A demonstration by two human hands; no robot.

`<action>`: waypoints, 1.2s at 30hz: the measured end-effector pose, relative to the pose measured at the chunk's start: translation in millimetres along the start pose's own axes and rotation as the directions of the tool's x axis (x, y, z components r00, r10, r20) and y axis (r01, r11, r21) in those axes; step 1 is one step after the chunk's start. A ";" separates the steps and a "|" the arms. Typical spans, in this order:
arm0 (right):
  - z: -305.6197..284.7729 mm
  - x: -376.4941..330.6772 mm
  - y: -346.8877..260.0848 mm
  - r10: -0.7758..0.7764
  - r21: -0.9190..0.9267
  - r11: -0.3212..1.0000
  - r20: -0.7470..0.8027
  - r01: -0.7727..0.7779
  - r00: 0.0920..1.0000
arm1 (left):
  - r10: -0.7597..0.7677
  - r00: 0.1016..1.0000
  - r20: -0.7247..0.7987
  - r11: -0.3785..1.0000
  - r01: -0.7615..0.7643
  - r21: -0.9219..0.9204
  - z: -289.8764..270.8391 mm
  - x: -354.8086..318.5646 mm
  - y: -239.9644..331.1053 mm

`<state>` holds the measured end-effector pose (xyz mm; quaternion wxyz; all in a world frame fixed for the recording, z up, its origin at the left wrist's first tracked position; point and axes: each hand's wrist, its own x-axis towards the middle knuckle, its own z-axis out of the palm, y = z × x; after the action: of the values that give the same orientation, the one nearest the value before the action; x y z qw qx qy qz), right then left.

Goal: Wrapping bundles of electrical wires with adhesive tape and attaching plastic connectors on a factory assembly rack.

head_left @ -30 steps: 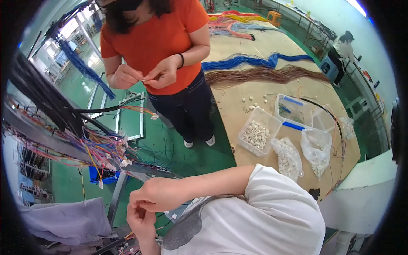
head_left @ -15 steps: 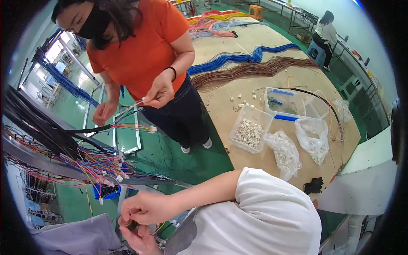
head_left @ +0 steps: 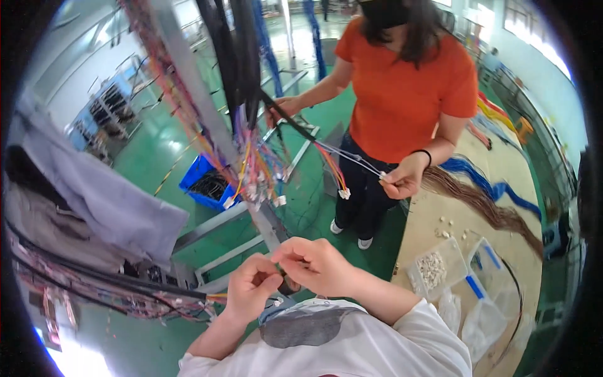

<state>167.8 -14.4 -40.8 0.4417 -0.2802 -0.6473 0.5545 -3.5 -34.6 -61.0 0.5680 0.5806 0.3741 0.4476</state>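
Observation:
Close to my chest, both my hands are raised and nearly touching. My left hand (head_left: 252, 288) is closed, thumb and forefinger pinched together; whatever is in the pinch is too small to make out. My right hand (head_left: 317, 267) curls over a small dark brown round thing (head_left: 289, 286), perhaps a tape roll, partly hidden under its fingers. To my left, wires in black sleeving (head_left: 157, 290) end in coloured leads near my left wrist. Beyond my hands, coloured wires with white connectors (head_left: 254, 188) hang along a metal frame (head_left: 220, 129).
A person in an orange top (head_left: 402, 94) stands across, holding wires with a white connector (head_left: 382, 175). On the right a table (head_left: 430, 220) bears blue and brown wire bundles (head_left: 483, 217), a box of white connectors (head_left: 433, 270) and plastic bags. A blue crate (head_left: 204, 185) sits on the floor.
My view has swung left, so the table now lies further right. My hands have come up in front of my chest, both plainly in view. The other person still holds the wires.

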 end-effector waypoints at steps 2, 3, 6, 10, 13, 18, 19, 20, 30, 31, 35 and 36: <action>-6.0 -2.0 0.6 -0.058 -0.148 0.987 0.041 0.064 0.997 | 0.068 0.997 -0.035 0.995 -0.065 0.074 2.7 -0.3 -1.4; -8.1 -1.1 3.7 -0.071 -0.190 0.978 0.101 0.089 0.992 | 0.157 0.988 0.004 0.965 -0.154 0.213 2.3 -0.5 -0.3; -7.7 -0.6 0.4 0.038 -0.147 0.989 0.161 -0.015 0.986 | 0.050 0.998 0.034 0.972 -0.057 0.230 4.6 -4.8 0.8; -4.7 3.5 5.9 -0.320 -0.357 0.874 0.090 0.331 0.943 | -0.173 0.979 0.112 0.971 0.150 0.189 10.3 7.3 3.6; -3.7 2.9 7.8 -0.280 -0.332 0.903 0.028 0.273 0.960 | -0.297 0.938 0.177 0.954 0.301 0.006 4.4 12.0 6.5; 5.3 -2.3 14.0 -0.248 -0.219 0.948 -0.044 0.233 0.968 | -0.360 0.894 0.268 0.648 0.446 -0.617 0.2 13.7 5.7; 3.6 -5.3 12.9 -0.187 -0.167 0.970 -0.056 0.176 0.981 | -0.354 0.897 0.266 0.651 0.440 -0.618 -0.5 10.9 9.0; 2.3 -6.9 11.6 -0.128 -0.114 0.986 -0.067 0.119 0.990 | -0.317 0.938 0.142 0.664 0.327 -0.672 0.0 6.9 15.4; 3.1 -1.7 -0.7 0.161 0.227 0.963 -0.060 -0.144 0.985 | -0.036 0.983 0.179 0.860 0.121 -0.496 -10.3 -1.4 -1.2; 3.9 -1.5 0.4 0.136 0.219 0.968 -0.054 -0.121 0.989 | -0.075 0.981 0.178 0.930 0.134 -0.343 -5.8 -1.9 0.1; -1.1 -3.0 4.0 0.222 0.366 0.903 0.046 -0.223 0.974 | -0.075 0.990 0.118 0.997 0.071 0.036 -2.0 -6.4 11.7; 0.1 -3.1 6.5 0.224 0.367 0.903 0.043 -0.224 0.974 | -0.041 0.995 0.090 0.991 0.029 0.130 -1.7 -5.8 13.2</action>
<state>168.3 -15.6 -47.8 0.4198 -0.2648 -0.4949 0.7133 -8.0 -40.6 -48.5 0.5540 0.6294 0.3855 0.3852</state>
